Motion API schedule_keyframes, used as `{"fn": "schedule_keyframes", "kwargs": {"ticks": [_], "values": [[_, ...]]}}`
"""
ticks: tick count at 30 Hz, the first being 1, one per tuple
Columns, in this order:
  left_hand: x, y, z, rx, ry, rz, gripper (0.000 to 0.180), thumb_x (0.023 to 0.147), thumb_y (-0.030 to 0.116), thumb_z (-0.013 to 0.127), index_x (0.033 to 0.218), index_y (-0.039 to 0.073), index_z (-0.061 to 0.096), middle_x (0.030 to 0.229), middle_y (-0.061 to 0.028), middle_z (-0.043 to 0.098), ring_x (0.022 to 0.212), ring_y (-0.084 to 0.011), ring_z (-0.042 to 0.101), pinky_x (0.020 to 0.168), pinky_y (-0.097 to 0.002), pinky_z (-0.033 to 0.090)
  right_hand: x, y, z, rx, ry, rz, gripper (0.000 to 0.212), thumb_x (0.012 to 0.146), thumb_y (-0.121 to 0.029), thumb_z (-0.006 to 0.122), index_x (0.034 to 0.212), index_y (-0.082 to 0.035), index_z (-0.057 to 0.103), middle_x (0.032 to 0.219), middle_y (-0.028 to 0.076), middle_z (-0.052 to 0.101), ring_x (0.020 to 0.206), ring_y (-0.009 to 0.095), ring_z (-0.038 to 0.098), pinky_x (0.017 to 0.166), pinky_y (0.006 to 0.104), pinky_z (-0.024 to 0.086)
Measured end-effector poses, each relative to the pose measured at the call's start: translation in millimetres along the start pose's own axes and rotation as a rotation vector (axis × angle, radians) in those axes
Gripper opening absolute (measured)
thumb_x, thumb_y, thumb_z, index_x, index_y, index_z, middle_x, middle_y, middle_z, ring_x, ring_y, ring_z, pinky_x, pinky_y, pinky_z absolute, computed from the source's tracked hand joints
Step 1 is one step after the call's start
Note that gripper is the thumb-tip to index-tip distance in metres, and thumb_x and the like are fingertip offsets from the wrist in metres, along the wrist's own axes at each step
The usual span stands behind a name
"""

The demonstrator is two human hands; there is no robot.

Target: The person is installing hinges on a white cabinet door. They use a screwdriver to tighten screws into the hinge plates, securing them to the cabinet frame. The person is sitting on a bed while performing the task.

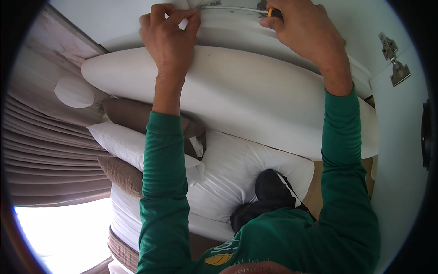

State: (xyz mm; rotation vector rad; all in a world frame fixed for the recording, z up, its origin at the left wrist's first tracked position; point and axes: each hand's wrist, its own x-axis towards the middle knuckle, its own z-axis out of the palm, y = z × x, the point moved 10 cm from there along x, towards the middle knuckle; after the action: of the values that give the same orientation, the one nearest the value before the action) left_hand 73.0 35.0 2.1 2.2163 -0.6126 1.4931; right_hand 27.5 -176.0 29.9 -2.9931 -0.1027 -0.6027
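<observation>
My right hand (310,34) is at the top of the view, wrapped round the yellow and black handle of a screwdriver (237,7). Its long thin metal shaft reaches leftward along a white surface toward my other hand. My left hand (171,32) is raised near the shaft's far end, thumb and fingertips pinched together. Whatever those fingertips hold, if anything, is too small or hidden to make out. Small metal fittings show beside the shaft, partly cut off by the upper edge.
Below my hands stretches a long white rounded panel (255,91). A metal hinge (394,59) sits on the white door (401,109) at right. Beneath me is a bed with white sheets (228,182), pillows (121,141) and a black bag-like item (273,192). Curtains (50,155) hang left.
</observation>
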Motion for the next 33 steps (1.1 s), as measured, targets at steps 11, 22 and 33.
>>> {"fn": "schedule_keyframes", "kwargs": {"ticks": [11,22,33], "values": [[4.9,6.4,1.1,-0.071,0.007,-0.022,0.012,0.079,0.029,0.086,0.087,0.021,0.084,0.102,0.0023,0.060,0.095,-0.0230,0.054,0.084,-0.0388,0.047,4.4,0.0,-0.1,0.076,-0.034,-0.115,0.024,0.094,-0.021,0.068,0.092,0.002,0.068,0.090,0.024,0.071,0.086,0.041,0.069,0.079,0.0475,0.054],[10.4,-3.6,8.0,-0.179,-0.033,-0.049,0.012,0.079,0.025,0.087,0.086,0.016,0.083,0.096,0.0011,0.053,0.093,-0.0205,0.054,0.079,-0.0359,0.050,-7.8,-14.1,-3.1,-0.126,0.136,-0.178,0.021,0.100,-0.024,0.062,0.107,-0.006,0.070,0.094,0.015,0.072,0.085,0.038,0.070,0.079,0.0471,0.057],[10.4,-3.9,13.5,-0.212,-0.110,-0.063,0.013,0.083,0.025,0.085,0.089,0.015,0.082,0.103,-0.0039,0.048,0.103,-0.0246,0.048,0.092,-0.0397,0.046,-12.1,-19.6,-8.5,-0.041,0.149,-0.208,0.015,0.101,-0.019,0.060,0.101,-0.005,0.066,0.087,0.018,0.071,0.081,0.039,0.069,0.075,0.0475,0.055]]}}
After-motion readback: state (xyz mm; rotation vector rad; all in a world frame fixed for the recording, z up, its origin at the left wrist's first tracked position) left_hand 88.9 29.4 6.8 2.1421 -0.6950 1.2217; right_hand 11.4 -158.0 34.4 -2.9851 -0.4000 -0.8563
